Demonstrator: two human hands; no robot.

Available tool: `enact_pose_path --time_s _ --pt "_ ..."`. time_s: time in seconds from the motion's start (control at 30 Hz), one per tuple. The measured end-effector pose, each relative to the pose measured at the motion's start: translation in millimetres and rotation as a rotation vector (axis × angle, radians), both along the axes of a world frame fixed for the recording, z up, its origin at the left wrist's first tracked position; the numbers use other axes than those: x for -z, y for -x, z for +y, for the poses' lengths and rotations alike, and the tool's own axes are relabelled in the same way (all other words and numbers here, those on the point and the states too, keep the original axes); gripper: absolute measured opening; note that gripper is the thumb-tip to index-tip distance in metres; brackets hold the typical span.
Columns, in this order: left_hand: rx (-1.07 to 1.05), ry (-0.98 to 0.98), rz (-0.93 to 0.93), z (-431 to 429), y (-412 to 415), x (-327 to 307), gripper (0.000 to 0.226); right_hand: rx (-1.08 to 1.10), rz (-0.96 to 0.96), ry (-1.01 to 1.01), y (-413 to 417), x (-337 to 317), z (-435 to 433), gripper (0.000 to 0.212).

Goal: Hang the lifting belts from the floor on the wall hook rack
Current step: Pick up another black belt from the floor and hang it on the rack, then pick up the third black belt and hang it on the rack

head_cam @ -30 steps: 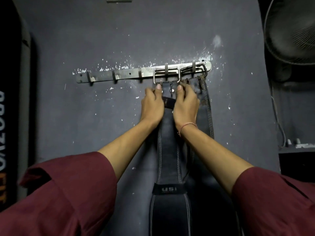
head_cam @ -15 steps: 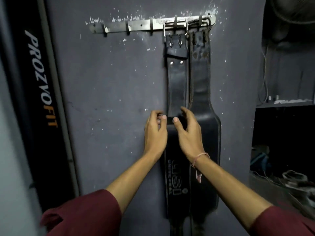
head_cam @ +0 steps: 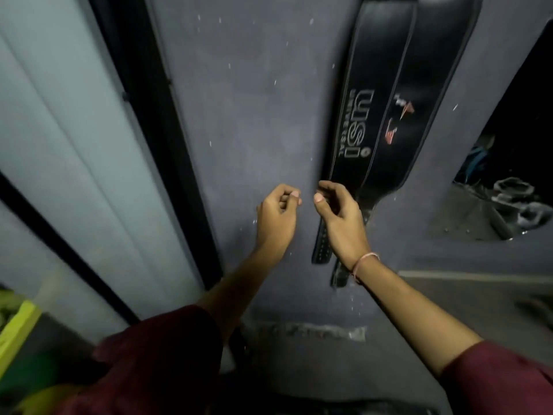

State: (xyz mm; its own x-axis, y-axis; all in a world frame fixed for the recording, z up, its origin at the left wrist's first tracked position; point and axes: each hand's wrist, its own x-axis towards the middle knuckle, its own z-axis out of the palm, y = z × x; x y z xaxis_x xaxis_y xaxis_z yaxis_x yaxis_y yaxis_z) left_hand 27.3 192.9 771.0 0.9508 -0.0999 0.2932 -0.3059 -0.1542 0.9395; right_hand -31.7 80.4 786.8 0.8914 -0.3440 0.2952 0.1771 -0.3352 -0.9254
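Two belts (head_cam: 386,94) hang flat against the wall (head_cam: 254,100), their narrow tails dangling near our wrists. Our left hand (head_cam: 276,218) and right hand (head_cam: 341,217) hover loosely curled, holding nothing. Next we should look down for any belt on the floor and grasp it near the buckle.

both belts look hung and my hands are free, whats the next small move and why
Probably drop both hands and look to the floor for any belt left. The left hand and right hand are loosely curled and hold nothing, and the two belts hang flat against the wall.
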Motion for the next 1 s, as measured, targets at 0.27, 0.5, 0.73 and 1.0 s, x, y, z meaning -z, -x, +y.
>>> enact_pose_path --time_s 0.27,0.5,0.73,1.0 --pt "-0.081 -0.088 0.365 28.1 70.5 183.5 0.018 -0.111 0.411 -0.148 47.6 174.2 16.2 0.018" --pt "-0.212 -0.202 0.636 38.2 98.5 350.6 0.039 -0.190 0.799 -0.220 60.2 344.4 10.9 0.013" --pt "-0.255 -0.232 0.888 29.6 98.8 538.1 0.039 -0.292 1.027 -0.134 36.5 536.4 -2.9 0.032" --pt "-0.293 -0.316 1.131 32.6 108.0 782.3 0.057 -0.374 1.221 -0.073 16.6 798.7 6.2 0.026"
